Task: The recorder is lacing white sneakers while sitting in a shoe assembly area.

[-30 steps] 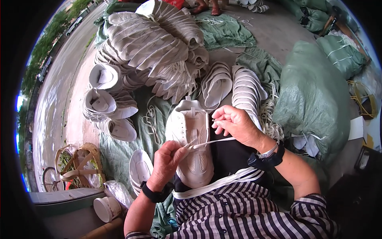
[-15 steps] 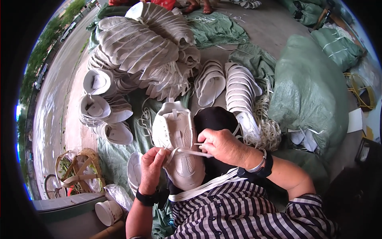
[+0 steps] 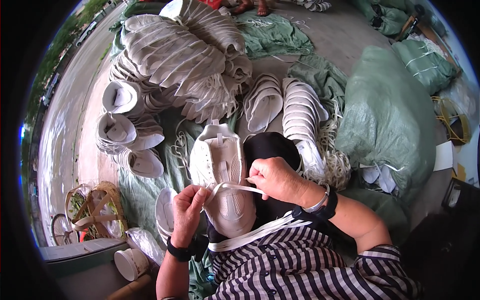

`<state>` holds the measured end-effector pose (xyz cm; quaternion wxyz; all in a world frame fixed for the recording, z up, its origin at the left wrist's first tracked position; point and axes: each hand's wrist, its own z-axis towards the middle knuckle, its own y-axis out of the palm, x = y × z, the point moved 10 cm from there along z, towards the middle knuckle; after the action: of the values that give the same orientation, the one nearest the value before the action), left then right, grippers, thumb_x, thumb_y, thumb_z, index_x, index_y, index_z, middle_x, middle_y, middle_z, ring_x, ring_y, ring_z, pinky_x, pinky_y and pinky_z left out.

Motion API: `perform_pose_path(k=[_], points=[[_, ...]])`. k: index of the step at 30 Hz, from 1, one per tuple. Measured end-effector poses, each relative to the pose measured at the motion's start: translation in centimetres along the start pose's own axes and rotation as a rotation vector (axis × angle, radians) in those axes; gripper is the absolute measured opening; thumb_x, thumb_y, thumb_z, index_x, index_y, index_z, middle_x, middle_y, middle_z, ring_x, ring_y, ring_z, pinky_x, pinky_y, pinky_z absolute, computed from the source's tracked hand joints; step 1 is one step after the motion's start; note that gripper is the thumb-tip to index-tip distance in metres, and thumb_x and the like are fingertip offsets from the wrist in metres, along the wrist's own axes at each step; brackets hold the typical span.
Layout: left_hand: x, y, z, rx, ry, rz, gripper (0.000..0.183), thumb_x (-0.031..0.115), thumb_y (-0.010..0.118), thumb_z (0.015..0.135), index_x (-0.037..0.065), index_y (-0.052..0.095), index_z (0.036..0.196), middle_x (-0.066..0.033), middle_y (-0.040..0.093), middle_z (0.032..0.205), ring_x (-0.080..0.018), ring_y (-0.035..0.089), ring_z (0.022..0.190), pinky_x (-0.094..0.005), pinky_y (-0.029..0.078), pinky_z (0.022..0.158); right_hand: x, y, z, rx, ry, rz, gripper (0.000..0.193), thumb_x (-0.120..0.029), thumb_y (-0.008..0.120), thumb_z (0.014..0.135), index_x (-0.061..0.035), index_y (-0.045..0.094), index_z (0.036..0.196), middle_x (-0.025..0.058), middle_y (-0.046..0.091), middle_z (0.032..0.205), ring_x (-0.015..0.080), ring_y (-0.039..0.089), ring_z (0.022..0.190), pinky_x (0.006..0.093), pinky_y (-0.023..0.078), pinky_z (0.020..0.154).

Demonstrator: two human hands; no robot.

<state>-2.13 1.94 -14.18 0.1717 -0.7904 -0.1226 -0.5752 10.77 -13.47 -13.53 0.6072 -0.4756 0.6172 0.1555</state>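
Note:
A white shoe upper [image 3: 231, 212] rests on my lap, its toe toward me and its open heel end pointing away. A white shoelace [image 3: 235, 186] runs across the upper, just above the toe mesh. My left hand [image 3: 189, 206] pinches the lace at the left side of the upper. On the other side, my right hand [image 3: 279, 179] is closed on the lace, with the stretch between both hands fairly taut. Several more white laces [image 3: 250, 240] lie over my waist. The exact lace ends in my fingers are too small to make out.
Stacked white uppers [image 3: 175, 50] are heaped ahead, with nested rows [image 3: 302, 110] right of them. A bundle of laces [image 3: 332, 160] hangs beside a big green sack [image 3: 390, 120]. At left stand a woven basket [image 3: 107, 200] and a white bucket [image 3: 131, 264]. Someone's feet show far ahead.
My right hand has turned a little and risen slightly, and the lace between my hands has straightened. My left hand keeps its pinch, almost in the same place.

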Motion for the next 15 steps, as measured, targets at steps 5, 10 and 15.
perform_pose_path(k=[5, 10, 15], points=[[0.3, 0.1, 0.3, -0.007, 0.025, -0.038, 0.022, 0.019, 0.056, 0.092, -0.001, 0.062, 0.084, 0.0035, 0.058, 0.073, -0.0033, 0.047, 0.067, -0.0183, 0.038, 0.062, -2.3, -0.3, -0.4, 0.125, -0.220, -0.197, 0.011, -0.007, 0.059, 0.083, 0.0003, 0.054, 0.076, 0.0092, 0.056, 0.059, 0.0178, 0.060, 0.046, 0.0260, 0.045, 0.042], [0.2, 0.3, 0.5, -0.010, 0.006, -0.017, 0.019, 0.014, 0.057, 0.090, 0.000, 0.059, 0.078, 0.0058, 0.053, 0.069, -0.0021, 0.043, 0.063, -0.0178, 0.035, 0.057, -6.0, 2.1, -2.3, 0.202, -0.664, -0.667, 0.009, -0.005, 0.058, 0.076, -0.0033, 0.050, 0.077, 0.0060, 0.046, 0.060, 0.0229, 0.057, 0.050, 0.0323, 0.047, 0.046], [0.9, 0.3, 0.7, -0.002, 0.031, -0.008, 0.018, 0.013, 0.057, 0.088, 0.001, 0.058, 0.074, 0.0066, 0.051, 0.067, -0.0019, 0.041, 0.062, -0.0183, 0.034, 0.055, -2.2, 0.9, 0.1, -0.009, -0.273, -0.124, 0.008, -0.009, 0.057, 0.085, -0.0014, 0.054, 0.085, 0.0108, 0.058, 0.062, 0.0183, 0.063, 0.052, 0.0310, 0.048, 0.048]])
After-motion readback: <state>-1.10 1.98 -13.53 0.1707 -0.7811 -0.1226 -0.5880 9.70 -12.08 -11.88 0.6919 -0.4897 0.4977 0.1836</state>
